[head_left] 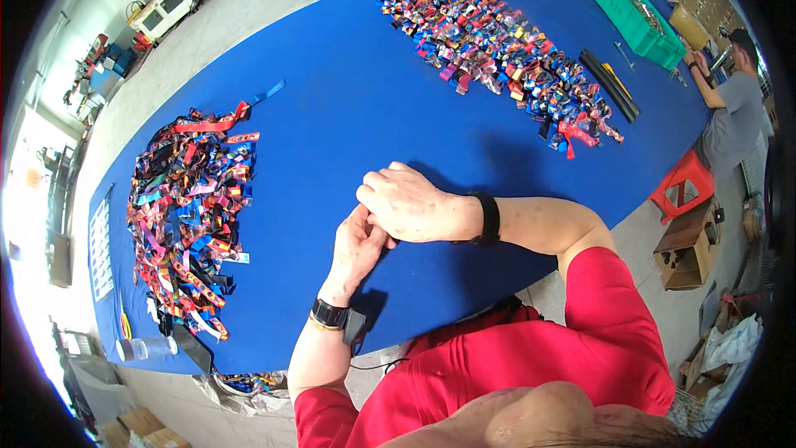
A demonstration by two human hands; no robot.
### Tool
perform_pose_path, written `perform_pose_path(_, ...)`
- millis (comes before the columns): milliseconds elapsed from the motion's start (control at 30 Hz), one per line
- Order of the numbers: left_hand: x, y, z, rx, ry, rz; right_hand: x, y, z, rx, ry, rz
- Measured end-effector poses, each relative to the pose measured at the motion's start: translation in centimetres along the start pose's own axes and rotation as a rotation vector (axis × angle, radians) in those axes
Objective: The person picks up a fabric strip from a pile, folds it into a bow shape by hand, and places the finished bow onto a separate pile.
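Observation:
Over the middle of the blue table, my two hands meet. My left hand (pixel 357 247) points away from me, its thumb and fingers pressed together. My right hand (pixel 413 206) lies across its fingertips with curled fingers, back of the hand up. Whatever they hold is hidden between them. To the left lies a heap of loose colourful ribbon straps (pixel 192 216), in red, blue, black and pink. Farther off to the right stretches a long pile of small, bunched colourful strap pieces (pixel 497 41). Neither hand touches a pile.
The blue cloth-covered table (pixel 323 66) carries a green crate (pixel 634 17), dark strips (pixel 609 85), a clear jar (pixel 148 348) and a printed sheet (pixel 101 250). A co-worker (pixel 734 108) sits at the right edge near a red stool (pixel 686 187). A cardboard box (pixel 688 249) stands below.

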State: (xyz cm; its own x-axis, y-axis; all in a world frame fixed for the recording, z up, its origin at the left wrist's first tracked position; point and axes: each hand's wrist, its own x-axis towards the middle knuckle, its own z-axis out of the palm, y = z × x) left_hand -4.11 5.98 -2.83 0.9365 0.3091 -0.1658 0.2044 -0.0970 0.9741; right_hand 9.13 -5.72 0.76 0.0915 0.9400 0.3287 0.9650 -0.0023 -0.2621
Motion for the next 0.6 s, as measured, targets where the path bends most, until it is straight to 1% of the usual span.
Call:
perform_pose_path(100, -0.1, 0.1, -0.2, -0.032, -0.016, -0.009, -0.2, 0.4, 0.3, 0.148, -0.081, 0.075)
perform_pose_path(200, 0.0, -0.3, -0.4, -0.104, -0.034, -0.016, -0.7, 1.0, 0.2, 0.400, -0.192, 0.184)
perform_pose_path(233, 0.0, -0.4, -0.4, -0.135, -0.041, -0.017, -0.7, 1.2, 0.1, 0.428, -0.248, 0.197)
perform_pose_path(300, 0.0, -0.1, -0.4, -0.074, -0.042, -0.040, -0.6, 1.6, -0.4, 0.483, -0.361, 0.219)
perform_pose_path(400, 0.0, 0.4, -0.1, -0.073, -0.041, -0.040, -1.0, 2.5, -0.9, 0.542, -0.328, 0.172)
perform_pose_path(500, 0.2, 0.0, -0.2, -0.110, -0.044, -0.025, -1.5, 3.3, -0.8, 0.585, -0.342, 0.138)
perform_pose_path(600, 0.1, -0.1, -0.3, -0.136, -0.046, -0.030, -1.5, 3.1, -1.4, 0.637, -0.385, 0.147)
